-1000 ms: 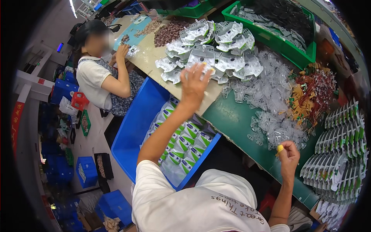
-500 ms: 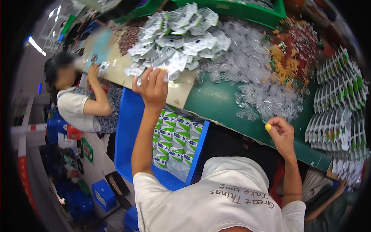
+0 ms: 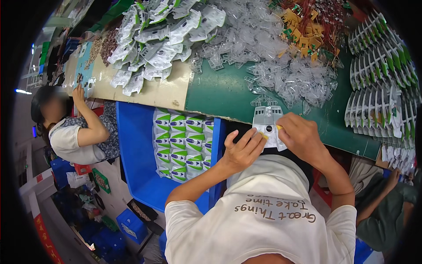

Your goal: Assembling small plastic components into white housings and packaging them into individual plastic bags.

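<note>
A grey and white plastic housing [image 3: 268, 116] with slots and a dark round spot is held at the table's front edge, close to my body. My left hand [image 3: 244, 150] grips its left side, fingers bent over the lower part. At its right side my right hand [image 3: 300, 134] is closed, thumb and fingers pinched at the housing's edge. Yellow coverings show at fingertips of both hands. Whether a small part sits in the right pinch is hidden. Just beyond the housing lies a heap of clear plastic pieces [image 3: 294, 81].
Similar housings [image 3: 162, 33] are piled at the back left. Orange and green small parts with red wires [image 3: 305, 33] lie at the back right. Stacked housings [image 3: 378, 105] stand far right. A blue crate [image 3: 140, 176] holds rows of green-white pieces. A co-worker [image 3: 74, 127] sits left.
My left hand has come from the housing pile to the table's front edge with a housing. My right hand has moved left to meet it. The view has shifted too.
</note>
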Tool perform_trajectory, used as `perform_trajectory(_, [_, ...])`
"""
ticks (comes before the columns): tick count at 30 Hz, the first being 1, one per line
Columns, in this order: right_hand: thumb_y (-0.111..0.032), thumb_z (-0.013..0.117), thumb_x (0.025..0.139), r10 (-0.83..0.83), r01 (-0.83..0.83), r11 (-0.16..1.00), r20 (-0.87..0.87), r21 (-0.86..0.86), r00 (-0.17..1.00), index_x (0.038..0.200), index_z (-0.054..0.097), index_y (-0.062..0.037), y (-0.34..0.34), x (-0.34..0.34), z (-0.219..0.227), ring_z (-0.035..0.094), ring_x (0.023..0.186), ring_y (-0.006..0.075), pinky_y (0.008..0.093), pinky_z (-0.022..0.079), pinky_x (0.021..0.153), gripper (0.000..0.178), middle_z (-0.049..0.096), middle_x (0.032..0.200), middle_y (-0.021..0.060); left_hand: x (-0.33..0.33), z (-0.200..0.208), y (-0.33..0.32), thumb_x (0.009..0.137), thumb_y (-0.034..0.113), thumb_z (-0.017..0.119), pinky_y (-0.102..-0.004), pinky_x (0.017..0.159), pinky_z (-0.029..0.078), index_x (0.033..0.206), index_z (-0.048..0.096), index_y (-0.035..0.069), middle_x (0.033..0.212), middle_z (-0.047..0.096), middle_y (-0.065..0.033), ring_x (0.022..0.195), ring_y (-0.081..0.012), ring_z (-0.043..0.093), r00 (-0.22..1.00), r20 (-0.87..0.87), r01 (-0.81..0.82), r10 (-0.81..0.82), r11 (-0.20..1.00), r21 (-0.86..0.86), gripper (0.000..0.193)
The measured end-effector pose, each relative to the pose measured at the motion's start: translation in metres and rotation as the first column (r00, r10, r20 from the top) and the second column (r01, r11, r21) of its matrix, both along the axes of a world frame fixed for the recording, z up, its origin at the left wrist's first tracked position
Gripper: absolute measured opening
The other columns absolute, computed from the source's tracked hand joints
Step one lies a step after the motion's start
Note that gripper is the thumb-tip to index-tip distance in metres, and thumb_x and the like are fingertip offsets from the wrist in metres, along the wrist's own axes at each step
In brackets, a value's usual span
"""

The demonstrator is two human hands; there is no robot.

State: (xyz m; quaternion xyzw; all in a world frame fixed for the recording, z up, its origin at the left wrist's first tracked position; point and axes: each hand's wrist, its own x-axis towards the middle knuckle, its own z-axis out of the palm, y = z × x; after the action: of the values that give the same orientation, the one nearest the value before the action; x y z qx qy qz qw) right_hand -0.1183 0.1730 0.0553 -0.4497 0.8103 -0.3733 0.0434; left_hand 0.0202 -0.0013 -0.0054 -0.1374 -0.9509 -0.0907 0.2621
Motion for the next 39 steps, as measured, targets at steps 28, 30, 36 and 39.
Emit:
perform_trajectory(28, [0.003,0.065,0.074,0.038,0.003,0.954,-0.133,0.3,0.99,0.106,0.061,0.003,0.021,0.013,-0.007,0.066,0.078,0.0239,0.0379,0.054,0.06,0.032,0.056,0.097,0.0104,-0.053,0.002,-0.04,0.077,0.0,0.071,-0.0413,0.079,0.05,0.118,0.064,0.001,0.102,0.06,-0.0145,0.092,-0.0298,0.061,0.991,0.129,-0.013,-0.042,0.918,0.398,0.042])
perform_trajectory(30, [0.004,0.066,0.074,0.039,0.0,0.952,-0.12,0.307,0.992,0.106,0.061,0.0031,0.02,0.012,-0.006,0.066,0.078,0.0241,0.038,0.054,0.06,0.033,0.056,0.096,0.0104,-0.046,0.004,-0.042,0.077,-0.001,0.07,-0.0415,0.08,0.05,0.12,0.063,0.0,0.105,0.06,-0.015,0.094,-0.0302,0.061,0.993,0.102,0.035,-0.066,0.961,0.276,0.043])
perform_trajectory(36, [0.004,0.065,0.074,0.045,0.0,0.944,-0.129,0.329,0.991,0.105,0.062,0.0028,0.022,0.011,-0.001,0.066,0.078,0.0246,0.0387,0.054,0.061,0.031,0.055,0.095,0.0105,-0.041,0.018,-0.042,0.077,-0.004,0.071,-0.0414,0.087,0.049,0.115,0.064,0.0,0.111,0.063,-0.0137,0.099,-0.0315,0.064,0.963,0.234,0.063,-0.132,0.958,0.28,0.039])
perform_trajectory(39, [0.003,0.065,0.075,0.049,-0.004,0.948,-0.132,0.32,0.99,0.106,0.062,0.0022,0.021,0.009,0.0,0.066,0.077,0.0247,0.0387,0.054,0.061,0.031,0.056,0.095,0.0101,-0.045,0.024,-0.03,0.076,-0.005,0.07,-0.042,0.086,0.05,0.116,0.064,0.001,0.111,0.064,-0.0135,0.101,-0.0322,0.063,0.967,0.216,0.019,-0.138,0.879,0.476,0.041])
